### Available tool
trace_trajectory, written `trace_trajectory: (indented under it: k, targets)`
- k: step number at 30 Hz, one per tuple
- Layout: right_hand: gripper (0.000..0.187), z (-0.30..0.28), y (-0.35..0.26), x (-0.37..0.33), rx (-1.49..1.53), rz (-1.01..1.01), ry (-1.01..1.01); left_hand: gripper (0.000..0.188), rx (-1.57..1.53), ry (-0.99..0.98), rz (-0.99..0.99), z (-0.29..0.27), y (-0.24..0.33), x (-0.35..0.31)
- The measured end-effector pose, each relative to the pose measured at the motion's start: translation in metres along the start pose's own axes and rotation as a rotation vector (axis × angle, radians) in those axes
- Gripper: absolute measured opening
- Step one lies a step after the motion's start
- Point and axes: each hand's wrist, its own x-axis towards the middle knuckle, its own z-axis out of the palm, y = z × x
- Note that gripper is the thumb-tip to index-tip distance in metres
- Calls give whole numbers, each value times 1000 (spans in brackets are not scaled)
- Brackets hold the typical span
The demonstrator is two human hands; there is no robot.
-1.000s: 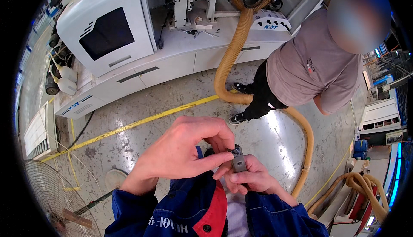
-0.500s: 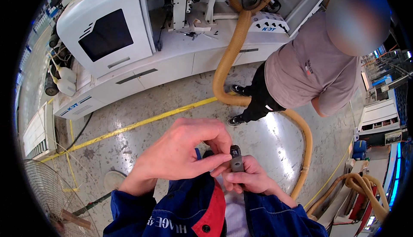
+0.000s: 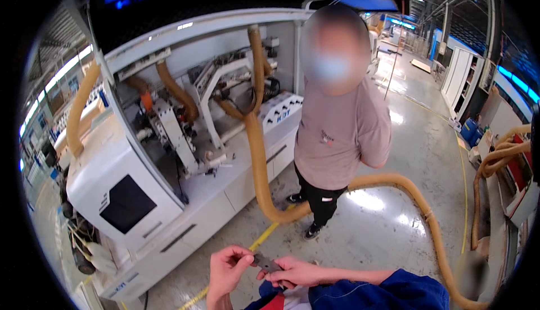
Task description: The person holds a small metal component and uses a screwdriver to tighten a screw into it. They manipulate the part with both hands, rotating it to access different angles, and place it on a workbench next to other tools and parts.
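A small dark grey metal part, flat and with a hole in it, is held between my hands at the lower middle. My right hand grips its near right end, thumb on top and fingers curled beneath. Thumb and forefinger of my left hand pinch together at its far left tip; the other fingers are bent. What exactly the part belongs to cannot be made out.
A person in a grey-brown shirt stands ahead beside a long white machine. A tan flexible hose drops from the machine and loops across the floor to the right. Blue drums stand farther back at right.
My view has tilted up, so the machine's upper part and the hall behind the person now show. Both hands sit lower in the picture, still at the part, which now lies more sideways.
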Motion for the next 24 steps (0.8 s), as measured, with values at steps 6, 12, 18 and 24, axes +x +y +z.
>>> trace_trajectory:
  k: [6,12,18,24]
  targets:
    - [28,8,4,-3,34,-10,49,8,88,13,56,3,3,-3]
    - [29,20,19,8,80,-47,25,9,198,-39,1,-2,26,-21]
    - [32,31,16,3,80,-58,29,8,232,-44,-7,-7,32,-26]
    - [35,14,12,-1,48,-135,-49,10,300,-26,12,18,58,-23]
